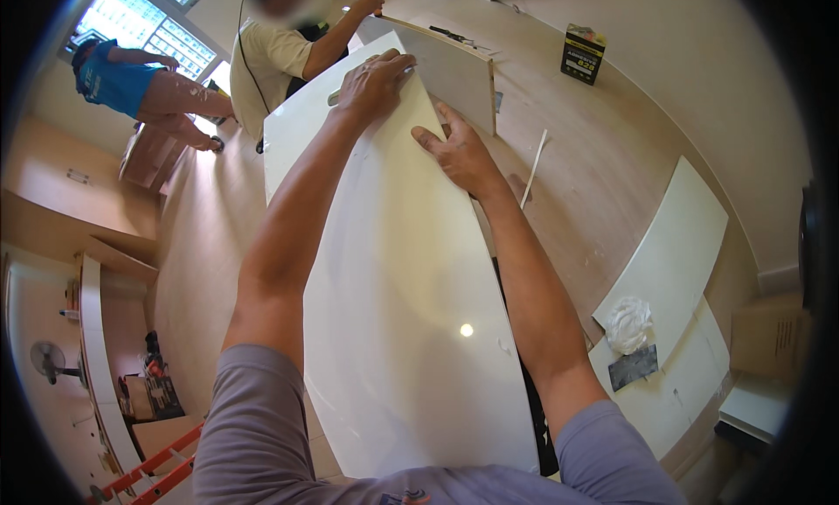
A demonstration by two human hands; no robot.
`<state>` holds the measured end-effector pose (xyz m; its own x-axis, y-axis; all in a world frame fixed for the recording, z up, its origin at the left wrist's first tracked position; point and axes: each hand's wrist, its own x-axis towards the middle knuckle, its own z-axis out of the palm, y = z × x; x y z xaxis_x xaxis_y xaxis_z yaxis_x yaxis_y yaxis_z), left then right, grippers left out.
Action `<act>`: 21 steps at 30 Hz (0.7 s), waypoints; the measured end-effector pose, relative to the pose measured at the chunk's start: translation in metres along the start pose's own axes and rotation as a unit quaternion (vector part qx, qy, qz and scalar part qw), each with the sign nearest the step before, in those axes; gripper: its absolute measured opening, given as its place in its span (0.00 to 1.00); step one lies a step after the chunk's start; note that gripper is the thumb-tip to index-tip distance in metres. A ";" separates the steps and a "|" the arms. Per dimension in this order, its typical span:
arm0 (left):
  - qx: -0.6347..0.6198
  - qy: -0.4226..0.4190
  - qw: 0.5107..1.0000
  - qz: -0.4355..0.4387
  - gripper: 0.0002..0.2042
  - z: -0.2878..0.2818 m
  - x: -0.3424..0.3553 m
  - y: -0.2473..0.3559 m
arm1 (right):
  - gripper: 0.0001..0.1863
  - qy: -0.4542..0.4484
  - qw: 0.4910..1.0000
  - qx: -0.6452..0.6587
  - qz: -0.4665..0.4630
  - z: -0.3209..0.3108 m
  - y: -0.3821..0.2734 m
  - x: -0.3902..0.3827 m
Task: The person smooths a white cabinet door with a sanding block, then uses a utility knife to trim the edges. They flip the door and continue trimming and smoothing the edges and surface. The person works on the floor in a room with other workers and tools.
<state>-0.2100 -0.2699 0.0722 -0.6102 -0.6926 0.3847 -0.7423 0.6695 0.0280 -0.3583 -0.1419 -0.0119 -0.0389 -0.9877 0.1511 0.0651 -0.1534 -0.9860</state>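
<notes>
A long glossy white panel point(393, 269) stretches away from my body between my forearms. My left hand point(376, 87) is near its far end, fingers curled together toward the right edge. A small greenish end of something point(334, 97) shows beside that wrist; the rest of it is hidden. Farther down the right edge, my right hand point(461, 153) grips the panel, thumb toward its face and other fingers along or behind the edge. Just beyond, a second board point(446, 64) stands on edge.
A co-worker in a cream shirt point(271, 59) reaches over the second board. Another person in blue point(127, 77) stands at far left. A black-and-yellow can point(583, 54) is far right; white boards point(669, 252) bear crumpled plastic point(629, 324). A red ladder point(162, 466) lies lower left.
</notes>
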 end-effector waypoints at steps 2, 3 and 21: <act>-0.001 -0.002 1.000 0.000 0.15 -0.001 -0.008 0.000 | 0.52 0.017 0.999 -0.035 0.036 0.002 -0.008 -0.004; -0.008 -0.003 1.000 0.003 0.15 -0.003 -0.011 0.003 | 0.53 0.010 0.999 -0.039 0.036 0.001 -0.010 -0.006; -0.028 0.001 0.998 0.050 0.15 -0.018 -0.053 0.049 | 0.59 0.014 0.954 0.251 0.164 -0.015 -0.014 -0.006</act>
<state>-0.2090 -0.1954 0.0693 -0.6794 -0.6214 0.3903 -0.6615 0.7488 0.0407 -0.3735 -0.1334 -0.0003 0.0386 -0.9850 -0.1679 0.5467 0.1615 -0.8216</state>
